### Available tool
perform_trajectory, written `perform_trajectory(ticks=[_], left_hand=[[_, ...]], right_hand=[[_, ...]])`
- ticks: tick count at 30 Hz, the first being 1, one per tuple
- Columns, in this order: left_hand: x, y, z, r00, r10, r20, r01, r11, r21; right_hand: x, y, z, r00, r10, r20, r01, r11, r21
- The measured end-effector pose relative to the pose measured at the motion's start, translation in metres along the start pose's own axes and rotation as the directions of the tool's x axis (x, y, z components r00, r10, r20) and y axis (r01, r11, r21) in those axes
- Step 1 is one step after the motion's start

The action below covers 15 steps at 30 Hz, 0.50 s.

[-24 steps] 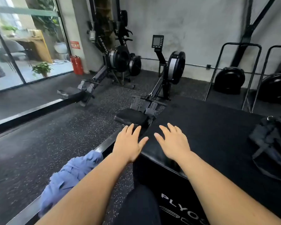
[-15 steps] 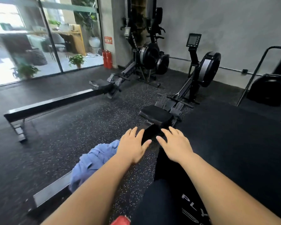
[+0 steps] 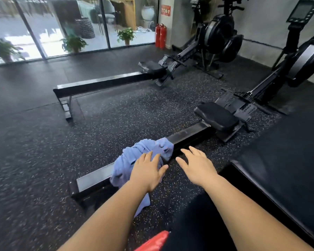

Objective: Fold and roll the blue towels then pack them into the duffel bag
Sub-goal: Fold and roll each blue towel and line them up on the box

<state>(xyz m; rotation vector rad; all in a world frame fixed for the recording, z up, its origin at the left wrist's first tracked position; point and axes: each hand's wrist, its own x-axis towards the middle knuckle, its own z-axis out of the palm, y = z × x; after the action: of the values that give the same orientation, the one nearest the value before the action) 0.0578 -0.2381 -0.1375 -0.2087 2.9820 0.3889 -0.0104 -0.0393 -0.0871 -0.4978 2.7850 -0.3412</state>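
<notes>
Blue towel (image 3: 132, 159) lies crumpled, draped over the rowing machine rail (image 3: 188, 132), one end hanging to the speckled floor (image 3: 116, 115). My left hand (image 3: 149, 172) hovers over its near edge, fingers straight and spread, gripping nothing; contact with the cloth unclear. My right hand (image 3: 198, 168), at 3 o'clock from the left, is likewise spread and empty, above the floor. Rower seat (image 3: 217, 115) sits at 1 o'clock from the towel.

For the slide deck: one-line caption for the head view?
Left hand and right hand, open, reach toward crumpled blue towel draped over rowing machine rail.
</notes>
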Motion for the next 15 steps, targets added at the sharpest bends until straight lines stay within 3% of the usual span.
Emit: perform_trajectory(ticks=[15], left_hand=[[0.019,-0.105,0.075,0.969,-0.182,0.167,0.188,0.982,-0.020]], right_hand=[[0.079,-0.054,0.111,0.954,-0.107,0.279,0.118,0.993,-0.021]])
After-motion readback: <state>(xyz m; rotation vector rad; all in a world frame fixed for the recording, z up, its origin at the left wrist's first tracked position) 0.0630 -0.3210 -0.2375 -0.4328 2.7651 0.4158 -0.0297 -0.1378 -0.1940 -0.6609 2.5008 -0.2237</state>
